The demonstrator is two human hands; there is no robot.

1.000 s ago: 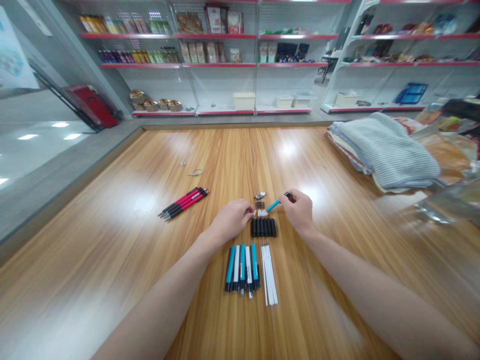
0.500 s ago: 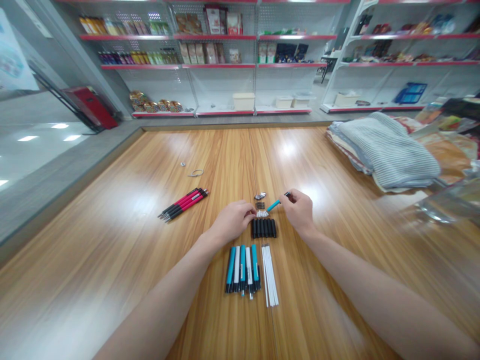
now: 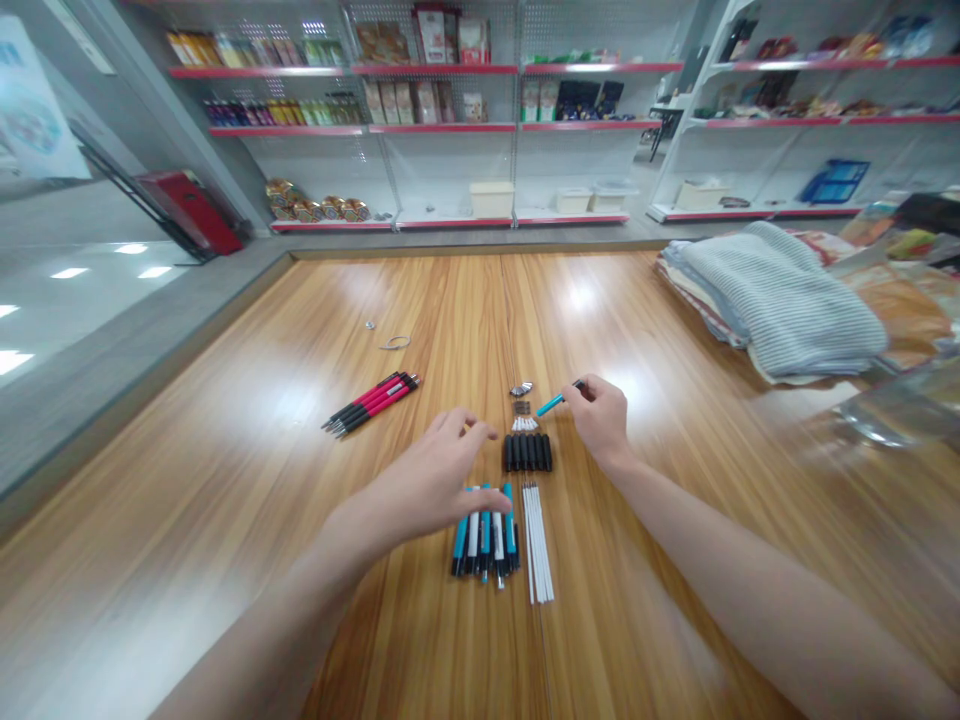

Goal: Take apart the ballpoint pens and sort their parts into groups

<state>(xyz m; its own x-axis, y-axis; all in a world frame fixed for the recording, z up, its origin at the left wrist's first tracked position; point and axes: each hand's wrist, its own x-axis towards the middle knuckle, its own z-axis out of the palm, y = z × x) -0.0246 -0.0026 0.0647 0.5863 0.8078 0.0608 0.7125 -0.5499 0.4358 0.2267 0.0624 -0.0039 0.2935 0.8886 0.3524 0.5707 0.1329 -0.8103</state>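
Between the thumb and fingers of my right hand [image 3: 601, 415] is a blue pen barrel [image 3: 551, 404], tilted, with a dark end by the fingers. My left hand [image 3: 442, 470] is open, thumb and fingers apart, over the upper part of a row of blue and white pen barrels [image 3: 484, 550]. Just right of its fingertips lie several black grips [image 3: 527, 452] side by side. Above them are small white pieces [image 3: 525, 424], springs [image 3: 521, 408] and silver tips [image 3: 520, 389]. White ink refills [image 3: 537, 545] lie beside the barrels.
Red and black pens [image 3: 371, 404] lie to the left on the wooden table [image 3: 247, 500]. Behind them are a pale loop [image 3: 396, 342] and a tiny piece [image 3: 370, 325]. Folded striped cloth [image 3: 795, 300] and a clear container [image 3: 892, 405] occupy the right side. Shelves [image 3: 442, 130] stand beyond.
My left hand has moved away from the small white pieces, back toward me and left, and its fingers have spread. My right hand still holds the blue barrel in nearly the same place.
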